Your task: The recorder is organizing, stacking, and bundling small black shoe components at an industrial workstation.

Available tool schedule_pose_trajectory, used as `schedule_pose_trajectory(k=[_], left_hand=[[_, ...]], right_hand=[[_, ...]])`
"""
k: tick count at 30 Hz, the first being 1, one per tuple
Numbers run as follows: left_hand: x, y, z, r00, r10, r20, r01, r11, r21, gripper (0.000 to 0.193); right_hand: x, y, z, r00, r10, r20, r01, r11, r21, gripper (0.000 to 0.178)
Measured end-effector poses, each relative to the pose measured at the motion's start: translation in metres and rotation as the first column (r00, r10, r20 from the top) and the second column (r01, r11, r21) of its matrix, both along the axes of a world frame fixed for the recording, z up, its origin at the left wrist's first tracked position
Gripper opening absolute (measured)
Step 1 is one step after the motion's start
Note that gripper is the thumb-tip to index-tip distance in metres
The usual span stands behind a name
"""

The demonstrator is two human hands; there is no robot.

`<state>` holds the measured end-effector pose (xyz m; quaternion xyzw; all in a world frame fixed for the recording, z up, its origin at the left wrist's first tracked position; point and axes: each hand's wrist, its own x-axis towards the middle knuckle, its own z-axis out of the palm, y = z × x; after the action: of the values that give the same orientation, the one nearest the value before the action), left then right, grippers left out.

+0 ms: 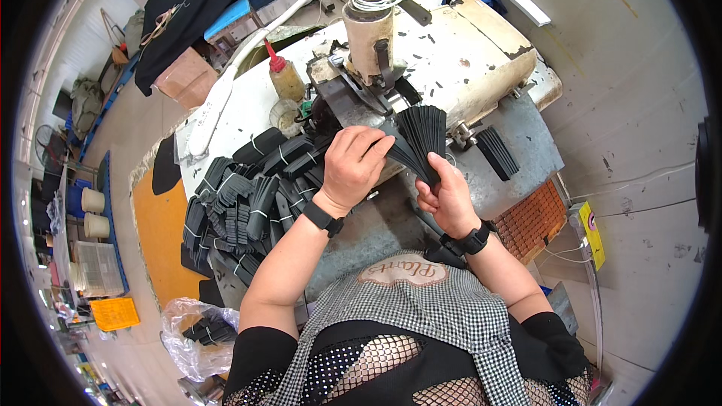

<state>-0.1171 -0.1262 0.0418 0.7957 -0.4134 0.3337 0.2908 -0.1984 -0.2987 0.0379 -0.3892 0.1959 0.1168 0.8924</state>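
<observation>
My right hand point(447, 194) grips the lower end of a fanned stack of thin black strips point(423, 129), thumb on top. Beside it, my left hand point(352, 164) is closed, its fingertips pinching the free end of one black strip point(400, 149) spread out from that stack's left side. Both hands are just in front of the dark metal working head of a cream-coloured machine point(368, 49). Left of my left hand lies a heap of black strip bundles point(259, 192), several tied with white bands. Another small black stack point(498, 153) rests on the metal plate at the right.
A glue-like bottle with a red cap point(286, 75) and a clear cup point(285, 116) stand behind the heap. A white tube lamp arm point(226, 83) crosses the left side. Black scraps dot the white table. A clear bag point(197, 338) sits low left; a brown slatted mat point(529, 219) is at right.
</observation>
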Motion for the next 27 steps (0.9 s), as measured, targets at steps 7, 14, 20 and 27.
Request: schedule_pose_trajectory(k=[7,14,20,27], left_hand=[[-0.0005,-0.0004,0.0000,1.000,0.003,-0.007,-0.003,1.000,-0.002,0.034],[-0.0005,-0.0006,-0.0008,1.000,0.007,-0.010,-0.007,1.000,-0.005,0.033],[-0.0011,-0.0008,-0.0010,1.000,-0.004,-0.022,0.004,1.000,-0.026,0.035],[-0.0019,-0.0014,-0.0013,1.000,-0.007,-0.020,0.006,0.999,-0.040,0.035]], right_hand=[[0.0003,0.0001,-0.0006,1.000,-0.003,-0.017,0.002,1.000,-0.018,0.026],[-0.0002,0.0006,0.0003,1.000,0.001,-0.009,-0.001,1.000,-0.029,0.028],[-0.0005,0.0002,-0.0007,1.000,0.008,-0.013,-0.008,0.999,-0.035,0.027],[-0.0006,0.0001,0.0000,1.000,0.006,-0.016,-0.007,0.999,-0.045,0.028]])
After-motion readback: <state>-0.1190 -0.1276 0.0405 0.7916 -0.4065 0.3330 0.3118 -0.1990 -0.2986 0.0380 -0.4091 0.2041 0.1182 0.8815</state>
